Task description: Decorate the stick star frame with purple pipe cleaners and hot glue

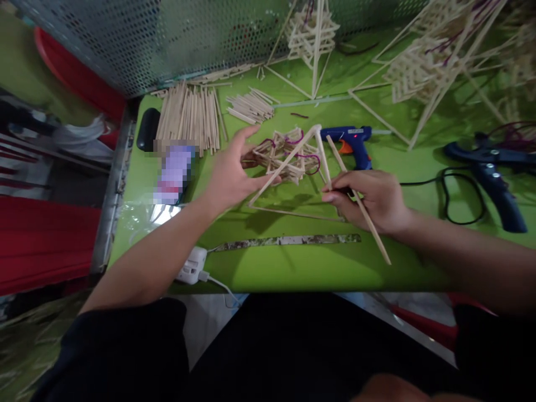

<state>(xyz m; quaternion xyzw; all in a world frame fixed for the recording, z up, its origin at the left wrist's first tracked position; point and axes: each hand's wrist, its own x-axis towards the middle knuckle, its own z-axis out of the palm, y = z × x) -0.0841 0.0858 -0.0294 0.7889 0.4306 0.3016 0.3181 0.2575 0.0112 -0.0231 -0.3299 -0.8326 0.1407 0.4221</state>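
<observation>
My left hand [230, 173] curls its thumb and fingers around the left side of a small wooden stick frame [285, 159]. This frame has a lattice core wound with purple thread and long thin sticks meeting at a peak. In my right hand [371, 200] a loose wooden stick [374, 231] lies slantwise, its lower end pointing toward me. The right thumb and fingertips also pinch a leg of the frame near its lower right. Just behind the frame's peak is a blue glue gun [358, 145] with an orange trigger and a small lit red light.
Bundled wooden sticks [188, 114] and a shorter pile [251, 106] lie at the back left. Near them are a phone [173, 173] and a black case [148, 129]. Similar stick frames [419, 72] stand behind. A stained flat strip [288, 240], white power adapter [193, 265] and dark blue tool [494, 173] surround the work.
</observation>
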